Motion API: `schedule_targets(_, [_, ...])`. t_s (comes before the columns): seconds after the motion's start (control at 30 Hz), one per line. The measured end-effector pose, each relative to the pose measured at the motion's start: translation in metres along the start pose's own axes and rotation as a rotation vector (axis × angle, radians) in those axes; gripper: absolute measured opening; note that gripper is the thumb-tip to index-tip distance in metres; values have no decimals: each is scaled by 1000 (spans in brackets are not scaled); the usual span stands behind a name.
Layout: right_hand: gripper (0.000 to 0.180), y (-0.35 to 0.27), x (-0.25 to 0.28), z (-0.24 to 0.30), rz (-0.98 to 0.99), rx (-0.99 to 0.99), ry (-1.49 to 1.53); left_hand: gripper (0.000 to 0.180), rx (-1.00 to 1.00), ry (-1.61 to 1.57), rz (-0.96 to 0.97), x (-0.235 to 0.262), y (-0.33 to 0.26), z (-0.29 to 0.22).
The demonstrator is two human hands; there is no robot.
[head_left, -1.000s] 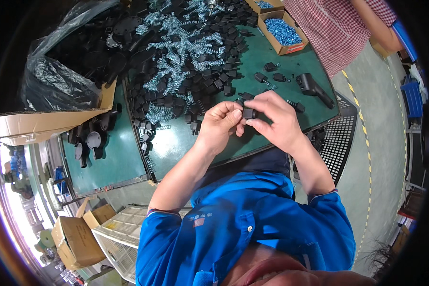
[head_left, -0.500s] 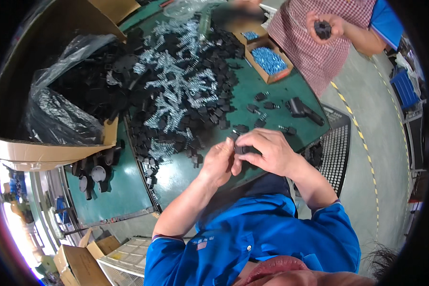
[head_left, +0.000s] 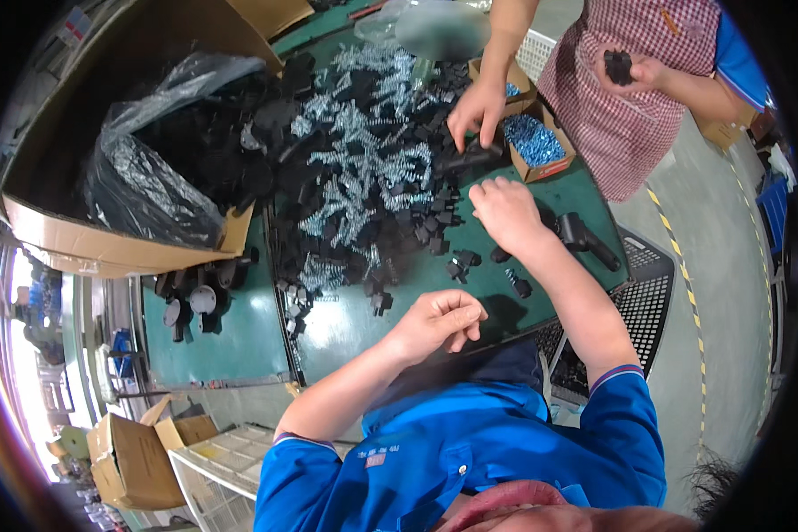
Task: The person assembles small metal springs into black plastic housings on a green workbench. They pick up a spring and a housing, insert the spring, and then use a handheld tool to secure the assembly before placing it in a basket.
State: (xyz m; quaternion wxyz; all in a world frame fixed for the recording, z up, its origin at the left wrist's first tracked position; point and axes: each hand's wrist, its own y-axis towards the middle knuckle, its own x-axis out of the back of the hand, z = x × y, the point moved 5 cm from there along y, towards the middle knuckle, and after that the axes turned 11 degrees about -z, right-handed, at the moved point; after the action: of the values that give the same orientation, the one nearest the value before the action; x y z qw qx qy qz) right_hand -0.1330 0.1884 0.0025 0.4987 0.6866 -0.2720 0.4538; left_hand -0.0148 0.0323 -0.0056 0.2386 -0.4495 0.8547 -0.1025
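Observation:
My left hand hovers over the near edge of the green table, fingers curled and thumb against them. Anything inside it is hidden. Farther out, my right hand reaches over the table with bent fingers, its inner side out of sight. Beside it lie a small black block with a spring and another block with a spring. A black handle-shaped part rests to the right of my right wrist. A wide heap of silver springs and small black blocks spreads to the left.
A co-worker's hand reaches down by a box of bluish screws; their other hand holds a black part. A big carton with black parts stands left. Round black parts lie below it. A dark crate stands right.
My hands, together around a small black part before, have separated. The right moved forward and the left slightly nearer me. A co-worker's arm has come in over the table, and the view has shifted.

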Motion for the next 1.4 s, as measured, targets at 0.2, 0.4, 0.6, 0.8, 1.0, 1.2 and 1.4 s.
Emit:
schedule_targets(0.2, [19, -5, 41, 10, -243, 27, 220, 15, -367, 752, -69, 14, -46, -3])
schedule_targets(0.4, [11, -42, 38, 55, -61, 167, 358, 16, -393, 1260, -368, 67, -55, -5])
schedule_targets(0.6, [21, -35, 26, 57, -75, 93, 335, 16, -614, 1064, -436, 84, -20, -28])
schedule_targets(0.8, [38, -37, 60, 57, -157, -22, 426, 12, -766, 1042, -416, 109, -25, -67])
schedule_targets(1.0, [30, -64, 92, 74, -226, -100, 691, 9, -894, 1297, -981, 212, -16, -128])
schedule_targets(1.2, [35, -92, 96, 79, -172, -165, 696, 10, -778, 1508, -1010, 237, -13, -162])
schedule_targets(1.4, [38, -109, 89, 78, -174, -176, 775, 8, -803, 1184, -505, 177, -4, -126])
